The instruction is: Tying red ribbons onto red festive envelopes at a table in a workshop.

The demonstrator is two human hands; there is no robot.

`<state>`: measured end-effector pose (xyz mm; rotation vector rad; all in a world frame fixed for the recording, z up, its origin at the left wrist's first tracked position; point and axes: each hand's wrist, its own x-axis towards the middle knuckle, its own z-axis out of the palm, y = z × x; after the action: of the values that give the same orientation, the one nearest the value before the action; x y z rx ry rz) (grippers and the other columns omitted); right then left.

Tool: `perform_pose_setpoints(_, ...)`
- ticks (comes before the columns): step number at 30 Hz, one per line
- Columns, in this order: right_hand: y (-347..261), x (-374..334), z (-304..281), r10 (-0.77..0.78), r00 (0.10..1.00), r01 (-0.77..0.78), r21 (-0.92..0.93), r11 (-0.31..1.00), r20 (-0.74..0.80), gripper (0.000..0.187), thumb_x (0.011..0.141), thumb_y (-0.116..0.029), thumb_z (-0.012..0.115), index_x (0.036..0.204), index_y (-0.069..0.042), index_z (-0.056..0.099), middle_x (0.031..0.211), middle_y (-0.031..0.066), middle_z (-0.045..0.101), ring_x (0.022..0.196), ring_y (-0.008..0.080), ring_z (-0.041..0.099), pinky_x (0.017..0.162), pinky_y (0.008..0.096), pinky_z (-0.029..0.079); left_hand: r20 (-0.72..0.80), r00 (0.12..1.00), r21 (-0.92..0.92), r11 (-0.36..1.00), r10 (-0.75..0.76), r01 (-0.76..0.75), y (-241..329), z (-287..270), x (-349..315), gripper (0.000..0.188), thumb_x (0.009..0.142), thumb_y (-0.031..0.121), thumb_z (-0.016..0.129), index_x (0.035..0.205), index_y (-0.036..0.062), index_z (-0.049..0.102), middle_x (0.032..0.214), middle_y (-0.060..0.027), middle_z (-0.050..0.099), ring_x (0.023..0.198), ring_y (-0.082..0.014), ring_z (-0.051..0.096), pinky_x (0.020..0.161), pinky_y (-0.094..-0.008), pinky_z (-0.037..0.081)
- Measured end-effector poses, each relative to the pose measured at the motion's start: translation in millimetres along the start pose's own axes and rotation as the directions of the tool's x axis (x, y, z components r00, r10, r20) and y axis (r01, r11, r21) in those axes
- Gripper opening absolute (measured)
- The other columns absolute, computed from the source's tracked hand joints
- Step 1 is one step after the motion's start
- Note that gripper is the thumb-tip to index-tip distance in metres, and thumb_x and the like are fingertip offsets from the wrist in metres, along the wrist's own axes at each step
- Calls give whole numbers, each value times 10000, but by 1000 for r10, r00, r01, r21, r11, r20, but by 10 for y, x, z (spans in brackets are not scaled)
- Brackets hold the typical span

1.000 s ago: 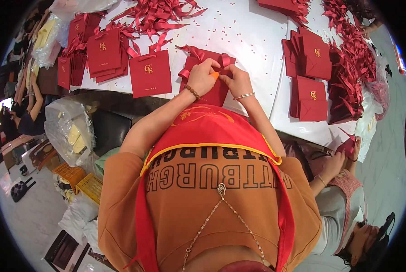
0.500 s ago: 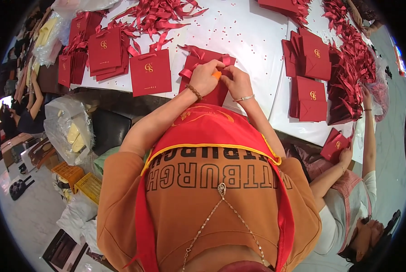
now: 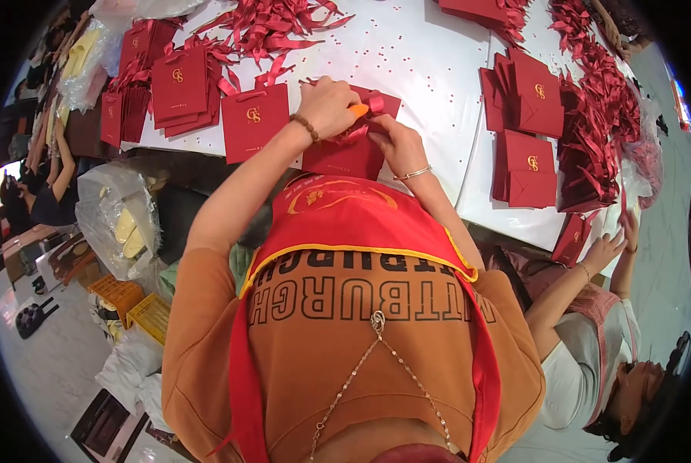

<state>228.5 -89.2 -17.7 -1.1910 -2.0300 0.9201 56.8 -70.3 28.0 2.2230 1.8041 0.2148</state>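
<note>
A dark red paper gift bag (image 3: 344, 160) lies flat at the table's near edge, with a glossy red ribbon (image 3: 373, 103) across its upper part. My left hand (image 3: 327, 108) is closed over the bag's upper left, fingers curled at the ribbon; an orange piece (image 3: 358, 110) shows at its thumb side. What lies under those fingers is hidden. My right hand (image 3: 401, 145) is at the bag's right side, thumb and forefinger closed on the ribbon near the middle. Touching the left forearm is another red bag (image 3: 254, 122), lying flat with its ribbon handle up.
Stacked red bags (image 3: 179, 86) and a heap of loose ribbons (image 3: 264, 29) lie at the far left. More bags (image 3: 527, 168) and a ribbon pile (image 3: 592, 147) are at right. Small red dots speckle the white table (image 3: 430, 85). A co-worker's hand (image 3: 606, 248) is near a red bag (image 3: 571, 238).
My left hand has moved left and slightly up, away from my right hand, which has shifted slightly down. More ribbon shows between them. The co-worker's hands have moved off their bag.
</note>
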Motion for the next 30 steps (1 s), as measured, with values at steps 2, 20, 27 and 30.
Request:
perform_pose_setpoints(2,-8,2,14,-21,1000,21,2,1000,15,220,732,-64,612,944,-74,556,811,139,607,729,324,588,613,382,470,244,969,-183,983,24,22,-108,-7,147,242,755,290,536,791,97,677,736,-69,631,675,-205,575,602,-323,431)
perform_pose_setpoints(20,-14,-13,-54,32,995,-28,-40,999,97,226,756,-121,636,939,-51,524,776,164,601,714,318,592,608,348,461,299,952,-694,669,-71,268,-262,-41,454,232,756,232,576,788,15,649,618,-9,551,582,-77,474,528,-241,374)
perform_pose_setpoints(27,4,-8,-38,16,996,-16,4,1000,85,225,744,-91,624,930,-52,504,809,160,591,727,336,574,603,382,452,252,949,-583,753,-189,305,-791,-179,321,336,750,363,580,838,51,669,656,-65,610,623,-126,568,583,-252,434)
perform_pose_setpoints(30,-37,-13,-44,25,996,-25,-1,1000,90,227,744,-91,623,934,-53,506,816,157,589,725,337,573,605,380,453,245,941,-358,880,-235,313,-686,-62,235,378,742,411,580,835,56,668,727,-101,640,673,-189,608,616,-290,456)
